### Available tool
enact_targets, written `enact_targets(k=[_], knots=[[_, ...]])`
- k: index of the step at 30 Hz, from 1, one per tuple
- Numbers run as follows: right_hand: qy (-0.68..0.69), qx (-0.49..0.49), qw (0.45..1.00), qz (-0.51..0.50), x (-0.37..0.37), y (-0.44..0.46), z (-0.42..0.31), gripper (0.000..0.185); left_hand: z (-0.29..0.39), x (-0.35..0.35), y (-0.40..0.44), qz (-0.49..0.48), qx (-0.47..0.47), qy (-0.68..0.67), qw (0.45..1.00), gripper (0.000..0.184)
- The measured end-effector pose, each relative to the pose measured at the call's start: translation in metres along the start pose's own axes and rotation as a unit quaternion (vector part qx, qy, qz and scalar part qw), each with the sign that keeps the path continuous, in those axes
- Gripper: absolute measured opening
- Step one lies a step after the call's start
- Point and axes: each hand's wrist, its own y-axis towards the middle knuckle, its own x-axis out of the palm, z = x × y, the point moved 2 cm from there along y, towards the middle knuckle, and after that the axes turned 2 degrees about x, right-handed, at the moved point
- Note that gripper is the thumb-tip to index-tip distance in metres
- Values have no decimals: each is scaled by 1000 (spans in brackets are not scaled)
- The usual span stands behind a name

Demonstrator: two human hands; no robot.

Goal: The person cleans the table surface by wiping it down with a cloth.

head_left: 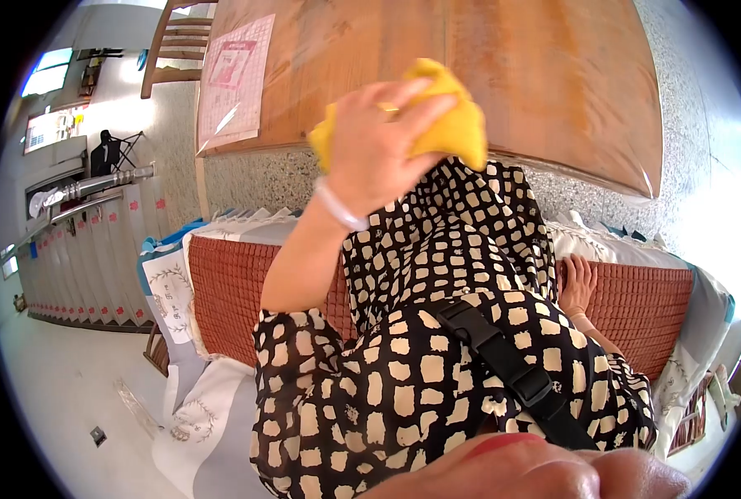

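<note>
My left hand (375, 141), with a ring and a pale bangle, is closed around a bright yellow cloth (458, 125). The bunched cloth is in front of the near edge of a wooden table (545, 75), which has a clear plastic cover. Whether the cloth touches the tabletop I cannot tell. Beside my right thigh, my right hand (578, 284) rests palm down on a reddish-brown woven seat mat (641, 303), its fingers stretched out and holding nothing.
A pink and white printed sheet (237, 79) lies at the table's left end. Near it stands a wooden chair (175, 50). I sit on a seat with a grey and white cover (171, 299). A stair railing (96, 187) and a folding black chair (108, 154) are farther left.
</note>
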Motion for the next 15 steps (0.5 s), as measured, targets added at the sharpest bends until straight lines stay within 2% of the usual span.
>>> enact_targets(k=[2, 6, 9, 14, 15], knots=[[7, 1, 1000, -3, -3, 0, -3, 44, 24, 21, 28, -28, 67, -55, 996, 62], [18, -1, 1000, -5, -4, -1, -4, 44, 86, 64, 81, -99, 175, -70, 977, 54], [25, 2, 1000, -8, -1, -2, -3, 46, 135, 91, 116, -118, 221, -59, 966, 55], [34, 6, 999, -9, -9, -2, -18, 46, 163, 93, 157, -198, 258, -83, 942, 59], [37, 7, 999, -9, -8, -3, -19, 46, 163, 96, 161, -170, 254, -80, 949, 65]])
